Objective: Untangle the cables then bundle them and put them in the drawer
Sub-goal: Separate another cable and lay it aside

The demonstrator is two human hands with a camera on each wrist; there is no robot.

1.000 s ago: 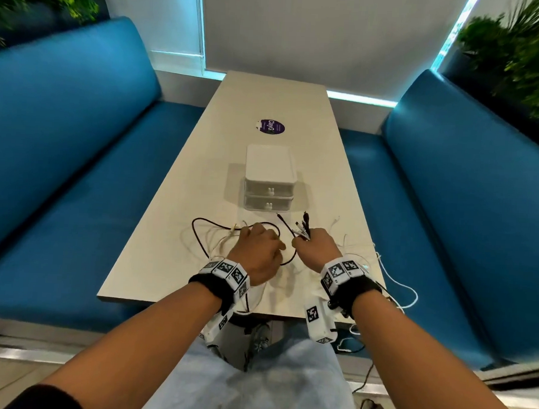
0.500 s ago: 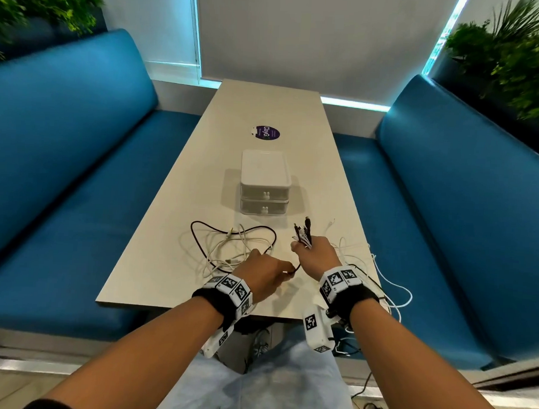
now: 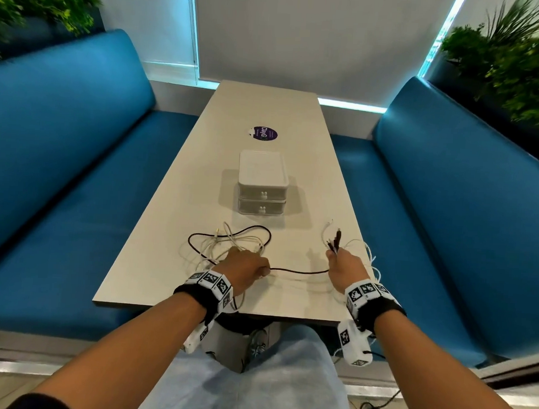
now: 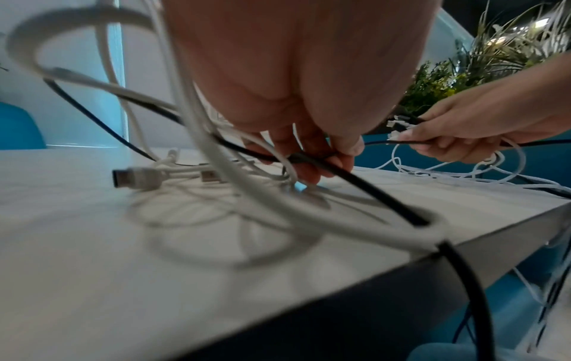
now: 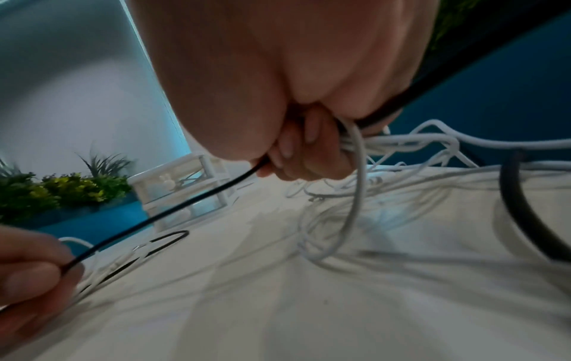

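Observation:
A black cable (image 3: 299, 271) runs taut between my two hands over the table's near end. My left hand (image 3: 247, 269) pinches it (image 4: 312, 160) beside a loose heap of white cables (image 3: 229, 242) and a black loop. My right hand (image 3: 344, 264) grips a bunch of cable ends, whose plugs (image 3: 334, 242) stick up past its knuckles, along with white cables (image 5: 355, 146) that trail off the right edge. The small white two-drawer box (image 3: 263, 185) stands mid-table beyond both hands, with both drawers closed.
The long beige table (image 3: 266, 111) has blue benches (image 3: 63, 164) on both sides. A purple round sticker (image 3: 265, 133) lies behind the drawer box. White cables hang over the table's near right corner (image 3: 373, 267). Plants stand behind both benches.
My hands have drawn apart: the right one moved right with the plug ends, and the black cable now stretches between them. The left hand slid slightly back toward the near edge.

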